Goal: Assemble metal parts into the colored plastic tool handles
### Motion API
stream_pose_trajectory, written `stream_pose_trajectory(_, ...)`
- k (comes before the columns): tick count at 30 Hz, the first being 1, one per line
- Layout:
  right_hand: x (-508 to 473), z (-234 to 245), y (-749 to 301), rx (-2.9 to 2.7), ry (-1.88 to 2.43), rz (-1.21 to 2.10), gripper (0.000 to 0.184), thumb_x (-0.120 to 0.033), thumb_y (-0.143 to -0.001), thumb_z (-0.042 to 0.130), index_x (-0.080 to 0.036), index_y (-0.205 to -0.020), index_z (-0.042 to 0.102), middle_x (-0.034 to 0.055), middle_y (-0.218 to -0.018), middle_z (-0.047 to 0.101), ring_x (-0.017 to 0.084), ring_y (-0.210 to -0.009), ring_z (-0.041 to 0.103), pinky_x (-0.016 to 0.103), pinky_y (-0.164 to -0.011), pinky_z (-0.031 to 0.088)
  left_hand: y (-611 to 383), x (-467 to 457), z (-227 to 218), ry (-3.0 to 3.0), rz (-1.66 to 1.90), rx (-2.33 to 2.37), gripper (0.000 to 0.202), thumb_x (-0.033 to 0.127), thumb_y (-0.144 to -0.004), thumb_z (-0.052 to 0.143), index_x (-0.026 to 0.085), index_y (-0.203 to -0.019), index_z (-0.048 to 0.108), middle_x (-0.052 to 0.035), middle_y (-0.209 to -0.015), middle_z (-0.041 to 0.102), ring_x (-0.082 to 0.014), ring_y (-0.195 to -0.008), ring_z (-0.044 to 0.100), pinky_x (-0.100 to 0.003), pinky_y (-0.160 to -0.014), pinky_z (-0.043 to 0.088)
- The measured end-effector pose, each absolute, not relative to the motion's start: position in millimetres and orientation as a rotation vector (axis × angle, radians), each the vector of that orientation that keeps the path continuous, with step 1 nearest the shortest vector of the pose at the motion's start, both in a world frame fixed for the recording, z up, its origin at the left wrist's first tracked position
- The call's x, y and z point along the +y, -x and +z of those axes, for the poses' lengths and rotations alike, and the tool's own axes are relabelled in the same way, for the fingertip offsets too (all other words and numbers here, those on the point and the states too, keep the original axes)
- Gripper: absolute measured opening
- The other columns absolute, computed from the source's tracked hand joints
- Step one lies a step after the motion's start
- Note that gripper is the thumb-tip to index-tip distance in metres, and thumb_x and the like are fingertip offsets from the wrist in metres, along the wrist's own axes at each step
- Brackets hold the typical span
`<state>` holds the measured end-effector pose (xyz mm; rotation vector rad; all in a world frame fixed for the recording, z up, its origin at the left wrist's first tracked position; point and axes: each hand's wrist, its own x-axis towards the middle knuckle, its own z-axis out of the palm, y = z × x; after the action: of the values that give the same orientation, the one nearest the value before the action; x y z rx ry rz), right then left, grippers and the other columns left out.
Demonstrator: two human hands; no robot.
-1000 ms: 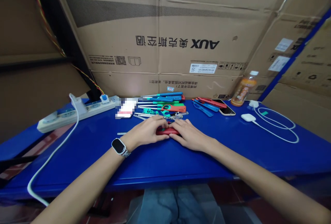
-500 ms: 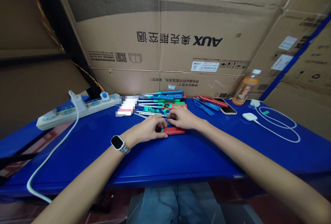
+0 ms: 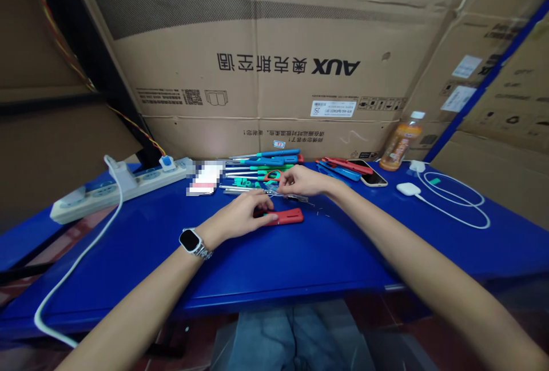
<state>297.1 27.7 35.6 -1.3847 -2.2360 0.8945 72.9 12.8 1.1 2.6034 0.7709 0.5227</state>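
My left hand (image 3: 246, 214) rests on the blue table, its thumb and fingers closed on the near end of a red plastic handle shell (image 3: 288, 216). That shell lies flat, with a bit of green showing by my fingers. Just beyond it, my right hand (image 3: 302, 181) has its fingertips pinched over small loose parts; what lies between them is too small to make out. Below that hand is a small pile of thin metal parts (image 3: 295, 197). Farther back lie several long-nosed lighters (image 3: 274, 159) with metal tubes and blue or green handles. An orange trigger-loop piece (image 3: 273, 175) is beside my right fingertips.
A white power strip (image 3: 128, 183) and a blurred-out phone-like item (image 3: 206, 178) stand left. On the right are red and blue shells (image 3: 343, 168), a phone (image 3: 374, 178), an orange drink bottle (image 3: 401, 141) and a charger cable (image 3: 454, 222). Cardboard (image 3: 253, 28) walls the back.
My right hand has lifted slightly off the red shell toward the back, uncovering the small metal parts and the shell's right end. My left hand stays on the shell. The view has shifted slightly.
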Motion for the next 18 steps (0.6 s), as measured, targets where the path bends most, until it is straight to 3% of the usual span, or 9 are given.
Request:
stream_pose_trajectory(5,26.6,25.2,-302.7,-1.959,1.238,1.113,0.018,-0.028,-0.076,0.070,-0.012,-0.084,0.065,0.0008,-0.063,0.065,0.010,-0.054,0.053,0.022,-0.054,0.038,-74.5,15.5,-4.6,-2.624,0.645,0.846,0.023,0.040,-0.095,0.051,0.020,-0.096,0.062,-0.0045,-0.097,0.059,-0.0196,-0.084,0.059,-0.033,-0.076,0.048)
stream_pose_trajectory(8,27.9,16.9,-303.2,-1.834,1.198,1.114,0.023,-0.028,-0.073,0.074,-0.012,-0.087,0.067,-0.0009,-0.063,0.064,0.008,-0.050,0.048,0.021,-0.050,0.035,-75.1,21.2,-10.2,-2.604,0.787,0.929,0.016,0.034,-0.094,0.051,0.019,-0.099,0.058,-0.0037,-0.093,0.058,-0.0189,-0.080,0.059,-0.033,-0.073,0.047)
stream_pose_trajectory(11,29.6,12.1,-302.7,-1.755,1.197,1.140,0.027,-0.030,-0.073,0.075,-0.011,-0.091,0.068,-0.0014,-0.062,0.064,0.005,-0.045,0.041,0.021,-0.046,0.029,-75.7,27.5,-12.0,-2.605,0.889,1.023,0.025,0.030,-0.091,0.057,0.019,-0.114,0.053,-0.0037,-0.095,0.058,-0.0187,-0.078,0.058,-0.032,-0.070,0.047)
stream_pose_trajectory(13,30.6,10.3,-302.0,-1.733,1.187,1.151,0.026,-0.030,-0.072,0.075,-0.011,-0.091,0.070,-0.0008,-0.063,0.065,0.006,-0.047,0.043,0.021,-0.048,0.031,-76.7,31.9,-10.6,-2.625,0.926,1.066,0.029,0.030,-0.092,0.057,0.019,-0.118,0.054,-0.0036,-0.094,0.058,-0.0186,-0.078,0.058,-0.031,-0.069,0.046)
stream_pose_trajectory(18,32.7,5.7,-302.3,-1.702,1.183,1.193,0.024,-0.029,-0.072,0.077,-0.012,-0.088,0.071,0.0020,-0.067,0.069,0.012,-0.060,0.059,0.025,-0.060,0.045,-78.4,45.6,-7.7,-2.649,0.887,1.063,0.013,0.030,-0.093,0.058,0.019,-0.090,0.065,-0.0034,-0.088,0.057,-0.0174,-0.074,0.057,-0.030,-0.068,0.044)
